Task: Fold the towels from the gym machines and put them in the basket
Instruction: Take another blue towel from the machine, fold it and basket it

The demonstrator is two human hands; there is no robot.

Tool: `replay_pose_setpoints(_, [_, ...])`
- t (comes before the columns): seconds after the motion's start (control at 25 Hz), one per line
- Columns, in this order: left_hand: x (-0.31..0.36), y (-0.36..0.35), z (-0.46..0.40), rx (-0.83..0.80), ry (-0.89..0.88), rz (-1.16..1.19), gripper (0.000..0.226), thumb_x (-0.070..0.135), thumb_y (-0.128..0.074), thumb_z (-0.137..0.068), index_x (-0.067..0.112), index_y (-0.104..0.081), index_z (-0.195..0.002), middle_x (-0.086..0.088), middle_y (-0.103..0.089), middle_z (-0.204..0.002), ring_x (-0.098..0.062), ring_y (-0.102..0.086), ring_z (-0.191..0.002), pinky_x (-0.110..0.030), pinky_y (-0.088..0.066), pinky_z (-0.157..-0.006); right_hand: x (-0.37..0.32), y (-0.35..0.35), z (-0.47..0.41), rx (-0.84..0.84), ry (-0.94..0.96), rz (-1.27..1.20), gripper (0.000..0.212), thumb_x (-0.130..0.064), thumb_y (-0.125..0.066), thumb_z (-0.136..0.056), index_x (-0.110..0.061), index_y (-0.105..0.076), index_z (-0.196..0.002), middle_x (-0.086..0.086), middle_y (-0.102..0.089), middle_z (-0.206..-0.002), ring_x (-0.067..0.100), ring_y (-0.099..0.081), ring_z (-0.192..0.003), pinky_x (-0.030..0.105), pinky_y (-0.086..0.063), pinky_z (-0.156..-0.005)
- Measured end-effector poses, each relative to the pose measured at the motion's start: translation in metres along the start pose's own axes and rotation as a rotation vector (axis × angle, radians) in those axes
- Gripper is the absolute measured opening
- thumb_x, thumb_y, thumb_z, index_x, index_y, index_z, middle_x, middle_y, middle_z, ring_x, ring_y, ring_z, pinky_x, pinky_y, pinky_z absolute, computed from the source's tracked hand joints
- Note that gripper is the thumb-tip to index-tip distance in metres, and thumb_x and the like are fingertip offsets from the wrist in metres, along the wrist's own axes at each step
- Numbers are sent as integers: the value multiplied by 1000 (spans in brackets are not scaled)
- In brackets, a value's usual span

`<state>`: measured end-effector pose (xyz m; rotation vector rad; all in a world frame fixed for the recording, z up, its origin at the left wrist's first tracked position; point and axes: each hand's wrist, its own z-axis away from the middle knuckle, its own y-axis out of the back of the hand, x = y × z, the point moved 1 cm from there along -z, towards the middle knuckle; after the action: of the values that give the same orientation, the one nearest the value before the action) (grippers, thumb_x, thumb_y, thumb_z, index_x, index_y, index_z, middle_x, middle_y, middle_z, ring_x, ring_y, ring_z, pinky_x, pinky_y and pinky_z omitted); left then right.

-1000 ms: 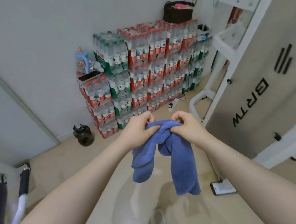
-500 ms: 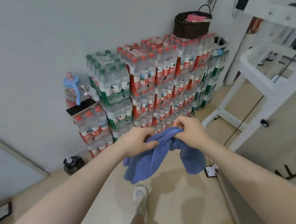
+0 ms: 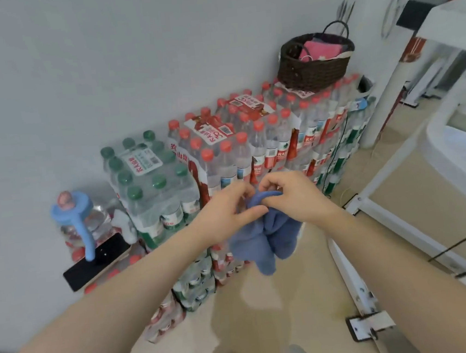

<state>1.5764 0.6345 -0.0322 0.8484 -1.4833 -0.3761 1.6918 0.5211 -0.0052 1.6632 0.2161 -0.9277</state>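
Note:
A blue towel hangs bunched between both hands in the middle of the view. My left hand grips its top from the left, and my right hand pinches the top edge from the right. A dark woven basket with a pink towel inside stands on top of the stacked water bottles, beyond and above my hands to the right.
Shrink-wrapped packs of water bottles are stacked against the white wall. A big jug with a blue handle and a black phone rest on the lower packs at left. White gym machine frames stand at right.
I have walked closer to the bottle stack, so the basket looms larger. The towel is gathered into a tighter bunch between my hands, which have come closer together.

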Motion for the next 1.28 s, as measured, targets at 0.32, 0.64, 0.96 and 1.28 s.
replay_pose_setpoints(0.32, [-45,6,-101,-69,343,232,20,25,-49,-67,5,-47,-71,-3,-44,-64,-16,-40,-60,-32,-33,-60,80,62,-113,190,-86,-260,17,-12,-67,-80,-14,-58,-66,-2,-55,-61,11,-49,-59,22,-43,-59])
replay_pose_setpoints(0.64, [-77,37,-131,-63,679,218,19,33,-60,-65,18,-49,-60,10,-41,-56,-6,-40,-55,-20,-33,-58,122,119,-264,-562,12,52,16,-17,-68,-80,-2,-69,-78,5,-59,-73,12,-52,-71,27,-41,-71])
replay_pose_setpoints(0.96, [-85,107,-159,-141,1029,-443,30,28,-60,-81,13,-43,-61,-2,-43,-58,-19,-38,-55,-28,-29,-52,114,92,-351,-522,141,-10,10,-16,-68,-79,-6,-71,-79,5,-64,-75,13,-56,-74,27,-40,-65])
replay_pose_setpoints(1.28, [-134,212,-178,249,1282,-866,11,4,-54,-81,3,-61,-90,-13,-59,-86,-34,-60,-83,-36,-47,-69,87,42,-397,-294,183,5,11,-12,-60,-84,-3,-66,-88,7,-61,-79,19,-52,-75,28,-36,-61])
